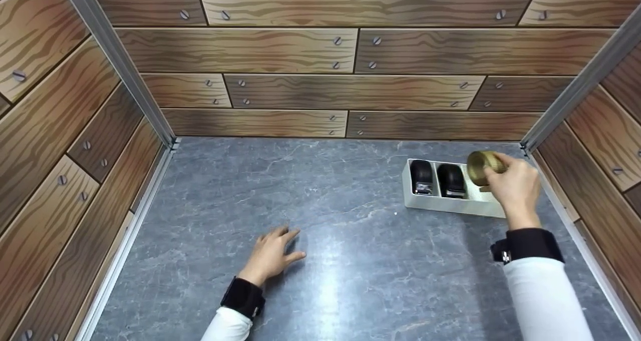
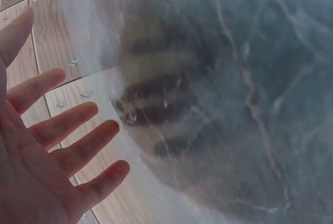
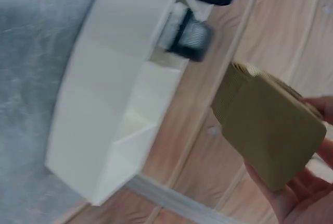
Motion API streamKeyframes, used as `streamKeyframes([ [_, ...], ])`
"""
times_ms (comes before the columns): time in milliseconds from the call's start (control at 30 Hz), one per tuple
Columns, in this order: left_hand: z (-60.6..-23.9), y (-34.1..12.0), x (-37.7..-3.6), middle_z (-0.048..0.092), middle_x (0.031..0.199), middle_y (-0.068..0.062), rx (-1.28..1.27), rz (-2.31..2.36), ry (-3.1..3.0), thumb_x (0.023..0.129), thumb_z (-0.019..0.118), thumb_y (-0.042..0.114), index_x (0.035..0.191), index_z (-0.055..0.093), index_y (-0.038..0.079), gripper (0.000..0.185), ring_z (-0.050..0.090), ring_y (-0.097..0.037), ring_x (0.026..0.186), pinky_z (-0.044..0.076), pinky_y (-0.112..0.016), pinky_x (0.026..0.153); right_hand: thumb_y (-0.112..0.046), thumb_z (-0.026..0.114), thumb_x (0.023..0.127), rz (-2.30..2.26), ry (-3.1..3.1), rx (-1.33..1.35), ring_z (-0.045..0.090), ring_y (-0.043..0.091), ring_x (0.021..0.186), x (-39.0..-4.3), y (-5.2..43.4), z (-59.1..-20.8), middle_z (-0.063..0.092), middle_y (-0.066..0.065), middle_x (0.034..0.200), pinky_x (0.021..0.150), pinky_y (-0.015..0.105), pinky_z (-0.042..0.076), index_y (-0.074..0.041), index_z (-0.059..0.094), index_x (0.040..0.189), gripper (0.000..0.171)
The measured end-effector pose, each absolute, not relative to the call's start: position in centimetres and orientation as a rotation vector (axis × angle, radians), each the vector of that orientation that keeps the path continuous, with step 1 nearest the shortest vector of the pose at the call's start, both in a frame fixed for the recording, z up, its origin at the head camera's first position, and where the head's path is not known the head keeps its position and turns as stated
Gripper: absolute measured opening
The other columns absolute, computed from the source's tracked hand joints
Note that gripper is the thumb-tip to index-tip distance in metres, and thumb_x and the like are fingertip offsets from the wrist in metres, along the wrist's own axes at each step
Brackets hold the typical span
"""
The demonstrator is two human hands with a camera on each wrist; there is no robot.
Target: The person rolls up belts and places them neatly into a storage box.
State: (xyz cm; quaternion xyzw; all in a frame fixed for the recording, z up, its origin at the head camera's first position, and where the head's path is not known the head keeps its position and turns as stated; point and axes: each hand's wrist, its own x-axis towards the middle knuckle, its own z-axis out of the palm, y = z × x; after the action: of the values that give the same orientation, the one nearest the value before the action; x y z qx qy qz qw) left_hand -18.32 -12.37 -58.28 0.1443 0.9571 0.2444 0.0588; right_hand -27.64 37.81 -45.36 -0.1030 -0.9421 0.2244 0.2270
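My right hand [image 1: 518, 183] grips a coiled olive-gold belt [image 1: 482, 167] with a flat plate buckle. In the right wrist view the belt's plate [image 3: 273, 133] faces the camera, with fingers curled at its edges and its ribbed strap rolled behind. Hand and belt overlap the right part of a long white divided box [image 1: 450, 205] in the head view. Two rolled black belts with silver buckles, a left one [image 1: 421, 175] and a right one [image 1: 451, 178], sit in its left compartments. Over the grey surface at centre left, my left hand [image 1: 270, 253] holds nothing, fingers spread.
The grey marbled surface [image 1: 280, 181] is enclosed by wood-patterned panels at the back [image 1: 290, 91], left and right. Metal rails [image 1: 160, 125] run along the corners and side edges. The white box stands near the back right corner.
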Motion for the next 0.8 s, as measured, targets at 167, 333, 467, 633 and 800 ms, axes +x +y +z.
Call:
streamKeyframes([
  [167,-58.5,-12.1,-18.2,0.047,0.143,-0.020,0.451,0.701,2.904,0.090,0.065,0.049,0.142,0.053,0.015,0.064,0.043,-0.043,0.130,0.027,-0.066,0.103,-0.022,0.066,0.088,0.648,-2.579,-0.424,0.054,0.055,0.107,-28.6,38.7,-47.9,0.060,0.032,0.119,0.083,0.062,0.041,-0.007,0.064,0.129,0.043],
  [333,-58.6,-12.0,-18.2,0.048,0.142,-0.021,0.474,0.677,2.914,0.090,0.065,0.050,0.141,0.053,0.014,0.064,0.044,-0.044,0.129,0.029,-0.065,0.104,-0.020,0.065,0.090,0.697,-2.574,-0.485,0.052,0.053,0.112,-29.2,38.8,-50.2,0.058,0.032,0.121,0.089,0.063,0.040,-0.006,0.061,0.132,0.044],
  [467,-58.6,-12.0,-18.1,0.048,0.142,-0.020,0.470,0.669,2.925,0.090,0.064,0.051,0.141,0.054,0.014,0.064,0.044,-0.043,0.129,0.029,-0.063,0.104,-0.018,0.065,0.090,0.709,-2.591,-0.480,0.052,0.053,0.110,-29.5,38.5,-51.5,0.057,0.033,0.119,0.088,0.062,0.041,-0.004,0.060,0.131,0.044],
  [633,-58.7,-12.0,-18.0,0.048,0.142,-0.021,0.477,0.680,2.921,0.090,0.064,0.052,0.141,0.054,0.013,0.064,0.044,-0.046,0.128,0.030,-0.064,0.103,-0.021,0.063,0.093,0.698,-2.643,-0.500,0.053,0.055,0.107,-29.8,38.2,-52.4,0.057,0.034,0.115,0.085,0.063,0.042,-0.004,0.060,0.131,0.042],
  [800,-58.7,-12.0,-18.1,0.049,0.141,-0.022,0.475,0.691,2.927,0.090,0.064,0.052,0.140,0.055,0.013,0.065,0.044,-0.047,0.128,0.030,-0.064,0.102,-0.021,0.061,0.094,0.701,-2.696,-0.499,0.054,0.057,0.103,-30.2,38.2,-52.6,0.056,0.034,0.114,0.081,0.065,0.043,-0.006,0.061,0.130,0.039],
])
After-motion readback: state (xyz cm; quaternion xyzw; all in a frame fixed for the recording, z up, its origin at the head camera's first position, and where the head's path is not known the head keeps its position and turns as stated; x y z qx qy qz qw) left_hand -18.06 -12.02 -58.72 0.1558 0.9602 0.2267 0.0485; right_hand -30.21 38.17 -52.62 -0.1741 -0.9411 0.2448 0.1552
